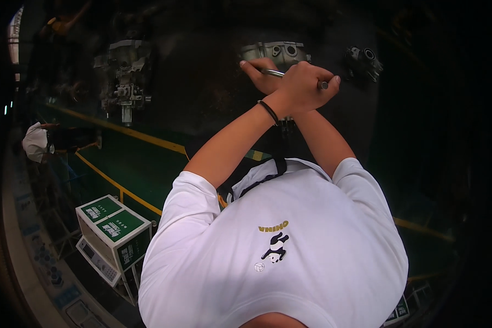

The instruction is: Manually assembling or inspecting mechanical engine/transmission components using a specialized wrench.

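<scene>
My forearms cross, so my left hand [303, 86] is on the right side and my right hand [261, 75] is on the left, partly behind it. Both hands are closed around one shiny metal bar [274, 72], whose round end shows past the fingers of my left hand. Whatever the bar joins, if anything, is hidden by my hands. Just beyond them lies a silvery cast-metal housing [277, 50] with round holes. A small part of some metal piece shows below my wrists, too covered to name.
A larger metal assembly [127, 82] lies on the dark tabletop at left. A smaller metal part with a round opening [364, 61] sits at right. A white-and-green machine [115, 235] stands behind at lower left. Another person in white [36, 142] is at far left.
</scene>
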{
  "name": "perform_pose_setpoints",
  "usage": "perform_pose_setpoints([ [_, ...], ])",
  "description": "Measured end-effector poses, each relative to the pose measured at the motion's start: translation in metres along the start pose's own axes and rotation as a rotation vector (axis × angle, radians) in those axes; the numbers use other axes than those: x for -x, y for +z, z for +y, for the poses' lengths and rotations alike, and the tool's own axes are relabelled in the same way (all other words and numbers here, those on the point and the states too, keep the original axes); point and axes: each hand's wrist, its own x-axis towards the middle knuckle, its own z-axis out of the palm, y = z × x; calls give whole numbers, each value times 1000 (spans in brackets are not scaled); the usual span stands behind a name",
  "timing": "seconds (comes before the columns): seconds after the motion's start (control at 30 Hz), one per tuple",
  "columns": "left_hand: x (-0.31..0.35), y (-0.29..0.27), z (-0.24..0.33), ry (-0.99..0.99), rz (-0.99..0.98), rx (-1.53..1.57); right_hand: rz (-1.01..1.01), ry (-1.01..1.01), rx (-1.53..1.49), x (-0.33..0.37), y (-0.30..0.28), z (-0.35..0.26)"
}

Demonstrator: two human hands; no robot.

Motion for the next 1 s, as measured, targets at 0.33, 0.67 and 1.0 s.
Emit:
perform_pose_setpoints([
  [0.33,21,18,7,87,10,111,434,-1,-175,-11,-51,53],
  [0.67,-11,-73,-39,-189,299,746,357,-129,-45,45,-46,58],
  [1.0,-11,-42,-33,-133,48,162,-6,-203,101,24,25,51],
])
